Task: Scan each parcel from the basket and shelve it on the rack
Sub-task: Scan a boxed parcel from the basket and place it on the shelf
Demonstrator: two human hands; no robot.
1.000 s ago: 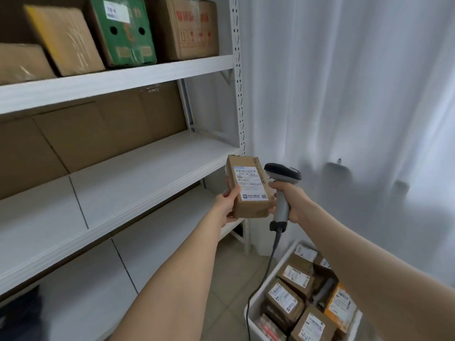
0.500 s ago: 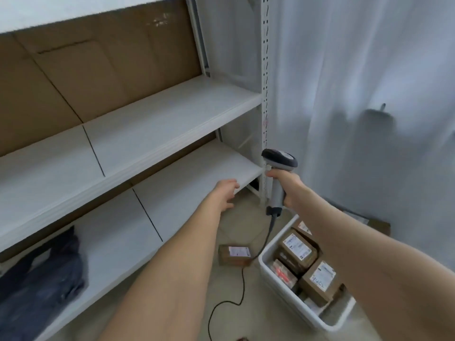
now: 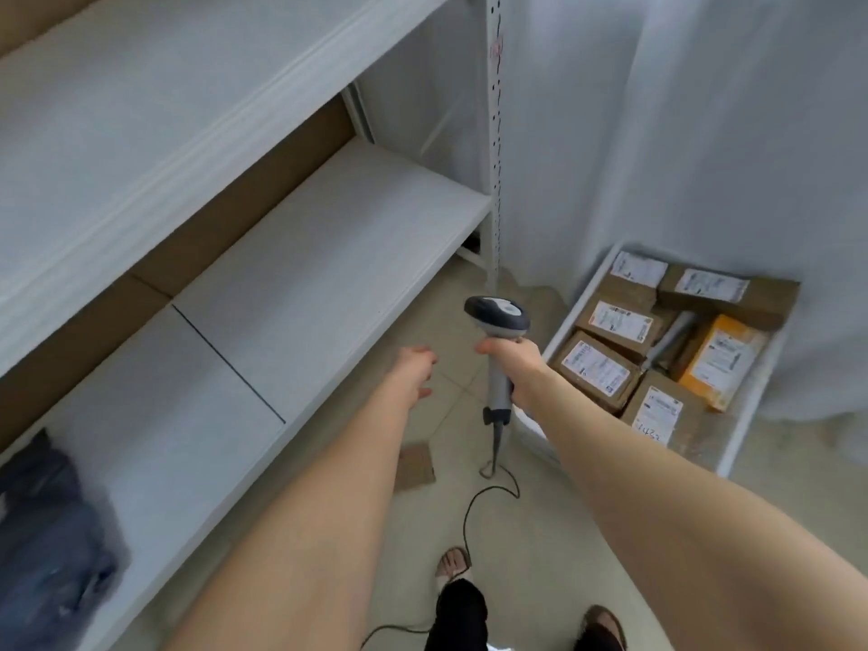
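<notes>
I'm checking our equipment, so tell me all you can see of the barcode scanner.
The barcode scanner is handheld and looks plastic: dark grey head with a lighter top panel, light grey handle, dark base. The right hand grips its handle, holding it roughly upright above the floor. A dark cable drops from its base and loops on the floor.

parcel (image 3: 415, 467) out of left hand (image 3: 415, 371), now lying on floor (image 3: 540, 533), hand lowered, empty

Both stretched forward: left hand (image 3: 415, 368) empty, fingers loosely spread — right hand (image 3: 514, 364) curled round the scanner (image 3: 499, 317) handle.
</notes>
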